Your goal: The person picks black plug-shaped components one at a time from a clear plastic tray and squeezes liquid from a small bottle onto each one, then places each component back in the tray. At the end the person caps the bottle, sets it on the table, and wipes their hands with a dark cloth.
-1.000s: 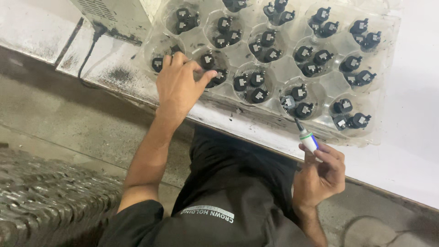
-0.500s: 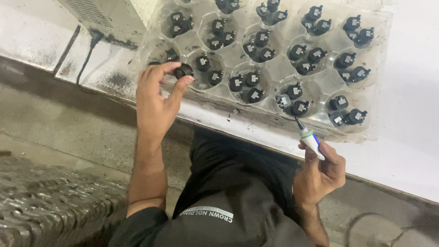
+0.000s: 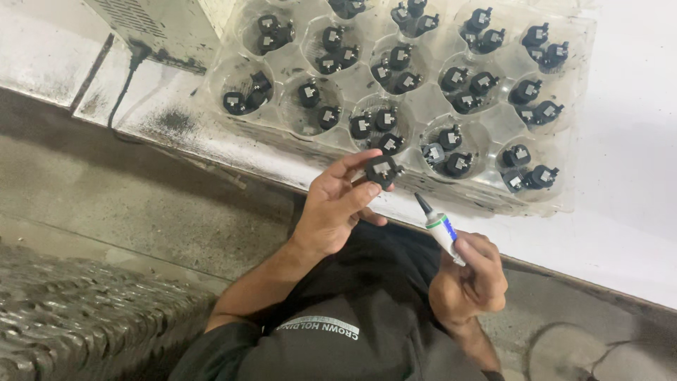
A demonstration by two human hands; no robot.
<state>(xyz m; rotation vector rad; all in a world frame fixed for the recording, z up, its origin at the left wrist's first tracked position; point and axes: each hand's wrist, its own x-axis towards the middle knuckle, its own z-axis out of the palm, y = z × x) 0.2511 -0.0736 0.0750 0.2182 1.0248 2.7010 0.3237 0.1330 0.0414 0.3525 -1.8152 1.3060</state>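
My left hand holds a small black part with a pale square face between thumb and fingers, just in front of the table edge. My right hand grips a small white tube with a dark pointed nozzle and a green and blue band; its tip points up toward the black part, a short gap away. A clear plastic tray with round cups lies on the white table beyond both hands. Each cup holds two or three similar black parts.
A grey box with a vented side stands at the table's far left, with a dark cable running down from it. A ribbed metal surface lies at the lower left. A concrete floor lies beneath.
My left hand reached into a left tray cup, took a black part, and brought it right and toward me. My right hand with the tube stayed roughly in place.
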